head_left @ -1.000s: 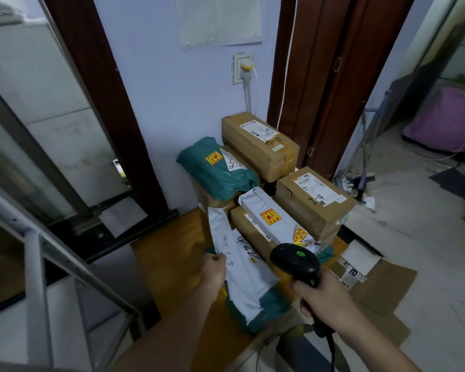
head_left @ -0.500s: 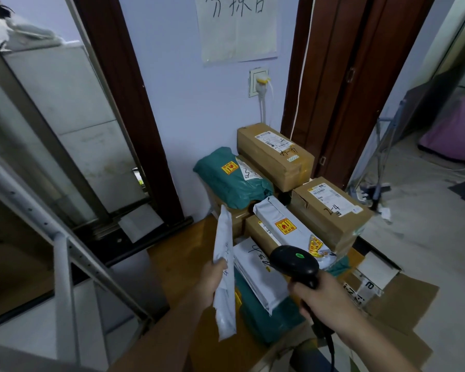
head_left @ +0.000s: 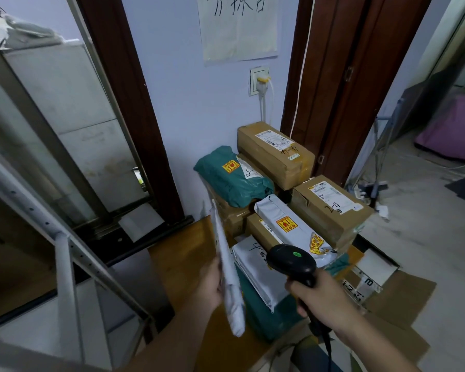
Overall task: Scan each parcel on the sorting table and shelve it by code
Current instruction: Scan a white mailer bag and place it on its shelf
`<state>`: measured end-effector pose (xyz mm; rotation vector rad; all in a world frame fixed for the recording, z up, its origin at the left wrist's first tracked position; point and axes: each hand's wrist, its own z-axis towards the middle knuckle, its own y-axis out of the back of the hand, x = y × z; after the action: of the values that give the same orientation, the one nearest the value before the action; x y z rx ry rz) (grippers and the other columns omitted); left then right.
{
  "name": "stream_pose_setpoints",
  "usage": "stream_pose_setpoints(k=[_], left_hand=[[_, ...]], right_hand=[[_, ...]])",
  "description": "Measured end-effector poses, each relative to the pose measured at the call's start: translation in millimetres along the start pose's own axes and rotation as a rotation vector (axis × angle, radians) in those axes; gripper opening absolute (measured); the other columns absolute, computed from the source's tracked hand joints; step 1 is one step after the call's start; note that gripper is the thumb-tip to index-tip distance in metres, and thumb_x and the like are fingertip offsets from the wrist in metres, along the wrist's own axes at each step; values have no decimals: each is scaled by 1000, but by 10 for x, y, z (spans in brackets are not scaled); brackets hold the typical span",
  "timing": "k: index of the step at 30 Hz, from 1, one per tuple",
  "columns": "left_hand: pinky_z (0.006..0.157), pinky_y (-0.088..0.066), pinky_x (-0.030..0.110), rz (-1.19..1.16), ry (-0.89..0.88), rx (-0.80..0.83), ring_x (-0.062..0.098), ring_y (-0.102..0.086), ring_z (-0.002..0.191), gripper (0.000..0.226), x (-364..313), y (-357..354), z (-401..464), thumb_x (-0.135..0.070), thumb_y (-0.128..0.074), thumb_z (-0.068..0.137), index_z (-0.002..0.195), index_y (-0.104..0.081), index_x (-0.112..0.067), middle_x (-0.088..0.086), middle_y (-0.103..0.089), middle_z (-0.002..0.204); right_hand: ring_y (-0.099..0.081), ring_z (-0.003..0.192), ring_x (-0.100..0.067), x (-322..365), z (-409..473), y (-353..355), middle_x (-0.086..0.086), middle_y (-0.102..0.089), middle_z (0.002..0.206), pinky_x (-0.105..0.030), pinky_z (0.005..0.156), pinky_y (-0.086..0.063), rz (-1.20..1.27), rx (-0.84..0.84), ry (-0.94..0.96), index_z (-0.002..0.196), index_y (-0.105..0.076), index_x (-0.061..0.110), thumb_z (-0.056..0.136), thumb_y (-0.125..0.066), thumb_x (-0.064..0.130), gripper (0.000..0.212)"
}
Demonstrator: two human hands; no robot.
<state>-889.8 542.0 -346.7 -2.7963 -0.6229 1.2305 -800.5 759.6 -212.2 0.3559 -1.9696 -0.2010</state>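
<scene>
My left hand (head_left: 212,285) grips a white mailer (head_left: 227,267), held edge-on above the table (head_left: 183,253). My right hand (head_left: 322,299) is wrapped round the black scanner (head_left: 290,260). Beyond them more parcels are stacked, the brown box (head_left: 275,153) farthest, against the wall.

Illumination is dim and cool, with a blue cast. Daylight enters from the right, brightening the floor (head_left: 424,237). The lower left is in deep shadow. Wide-angle distortion bends the door frame (head_left: 124,103) and metal rail (head_left: 65,237). The white mailer (head_left: 227,267) shows slight motion blur.
</scene>
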Motion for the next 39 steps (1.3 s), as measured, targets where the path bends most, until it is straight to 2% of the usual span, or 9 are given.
stream_pose_setpoints(k=[5, 11, 15, 20, 23, 26, 31, 34, 39], left_hand=[[53, -60, 33, -104, 11, 26, 27, -79, 77, 26, 75, 11, -21, -17, -66, 102, 125, -62, -6, 15, -81, 96], [92, -60, 50, -246, 19, 157, 33, -74, 108, 34, 17, -76, -136, -5, -66, 99, 132, -62, -8, 18, -77, 114], [90, -62, 48, -319, 2, 209, 35, -71, 115, 44, -19, -181, -194, -1, -64, 97, 140, -58, -10, 19, -75, 121], [101, -56, 52, -385, -21, 215, 37, -71, 115, 38, -107, -328, -263, -32, -69, 99, 133, -61, -17, 18, -76, 118], [97, -55, 44, -323, -70, 178, 29, -69, 115, 37, -127, -395, -288, -37, -66, 101, 133, -64, -19, 9, -79, 114], [84, -54, 37, -292, -114, 149, 26, -72, 105, 34, -134, -442, -307, -29, -64, 103, 134, -64, -16, 10, -80, 109], [77, -57, 38, -332, -173, 169, 31, -73, 100, 35, -212, -439, -343, -24, -59, 105, 138, -58, -11, 15, -78, 112], [84, -58, 40, -386, -184, 255, 36, -71, 111, 33, -260, -424, -365, -24, -53, 106, 137, -58, -13, 17, -75, 121], [106, -51, 45, -403, -169, 450, 36, -62, 130, 42, -309, -389, -461, 7, -52, 99, 138, -57, -6, 19, -69, 133]], right_hand=[[-52, 45, -20, -9, -21, -5, -13, -50, 62, -24, 46, -43, -24, -11, 17, 100, -59, -6, 89, -64, 6, 17], [-51, 46, -19, 6, -39, -11, -13, -51, 61, -23, 48, -43, -16, -28, 20, 97, -61, -4, 89, -64, 8, 15], [-53, 47, -21, -22, -36, -22, -7, -51, 58, -29, 51, -42, 19, -56, 6, 96, -60, -4, 87, -65, 8, 16], [-49, 43, -19, 0, -61, -52, -9, -50, 60, -25, 46, -41, 43, -52, 10, 97, -59, -2, 88, -65, 6, 13], [-47, 44, -20, 18, -75, -57, -11, -47, 65, -26, 46, -41, 82, -44, 9, 100, -59, 2, 89, -64, 5, 12], [-47, 40, -18, 27, -75, -54, -10, -48, 62, -24, 43, -40, 105, -37, -7, 100, -58, 2, 89, -64, 4, 12], [-50, 40, -20, 6, -50, -45, 0, -51, 50, -26, 45, -41, 105, -44, -17, 101, -59, 0, 88, -65, 5, 15], [-51, 44, -22, 4, -62, -33, 1, -52, 51, -29, 47, -41, 116, -43, -16, 102, -60, 2, 88, -66, 5, 16], [-51, 47, -23, -6, -81, -24, -5, -51, 56, -32, 56, -43, 123, -36, -36, 102, -61, 0, 87, -66, 5, 16]])
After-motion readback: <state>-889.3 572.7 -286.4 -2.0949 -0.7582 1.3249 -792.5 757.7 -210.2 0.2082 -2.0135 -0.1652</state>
